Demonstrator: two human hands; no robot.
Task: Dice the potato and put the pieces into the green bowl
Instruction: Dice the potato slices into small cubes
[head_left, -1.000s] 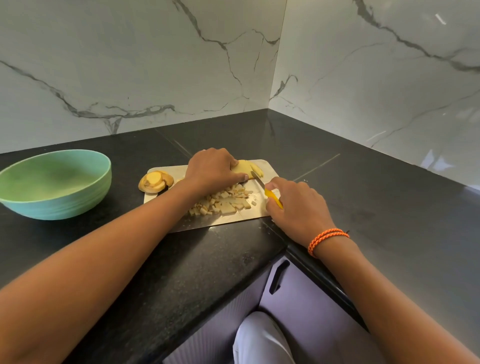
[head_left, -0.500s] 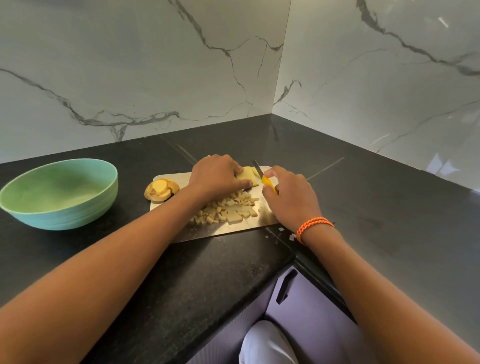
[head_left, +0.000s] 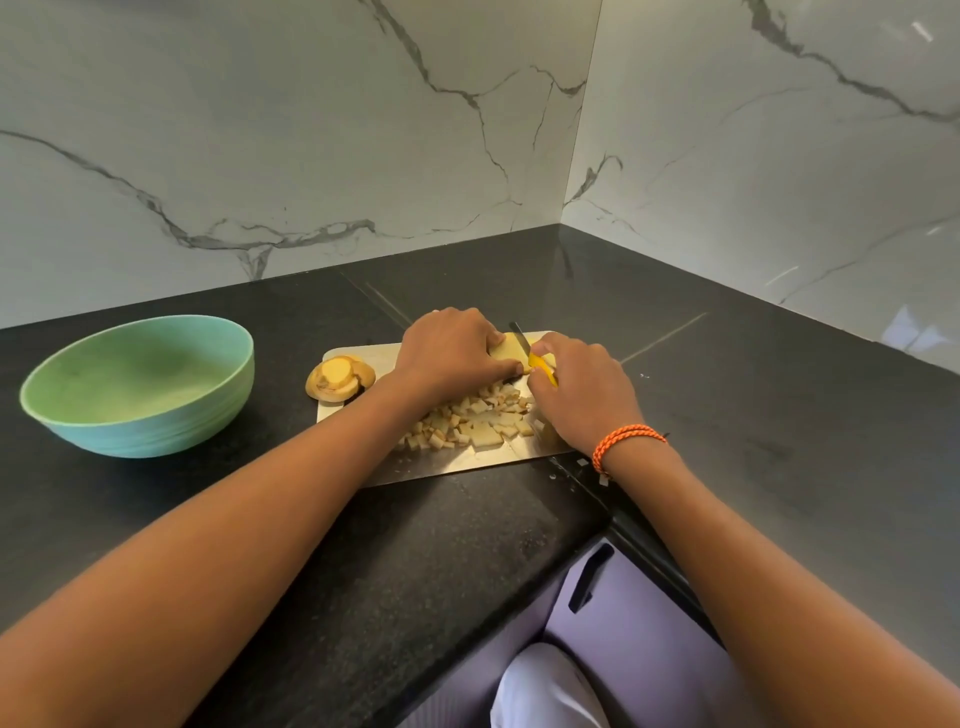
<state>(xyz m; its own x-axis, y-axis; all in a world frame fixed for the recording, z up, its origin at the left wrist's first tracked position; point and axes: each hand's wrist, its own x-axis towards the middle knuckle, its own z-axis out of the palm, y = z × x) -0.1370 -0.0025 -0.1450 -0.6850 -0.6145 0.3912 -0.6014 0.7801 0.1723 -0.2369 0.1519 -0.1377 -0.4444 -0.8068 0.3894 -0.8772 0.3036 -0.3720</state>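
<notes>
Landmark: cutting board (head_left: 441, 465), on the counter (head_left: 260, 519) near the wall corner. Bowl (head_left: 137, 384) well left of it. Potato offcuts (head_left: 340, 378) at its left edge, partly overhanging. Diced pieces (head_left: 467, 423) on its middle. Potato chunk (head_left: 511, 351) at its far side, knife (head_left: 535, 356) just right of that. Cabinet handle (head_left: 589, 577) below its near-right corner.

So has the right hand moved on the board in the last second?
Yes. The right hand with the knife has moved from the near right corner of the board toward its far edge, up against the potato.
</notes>
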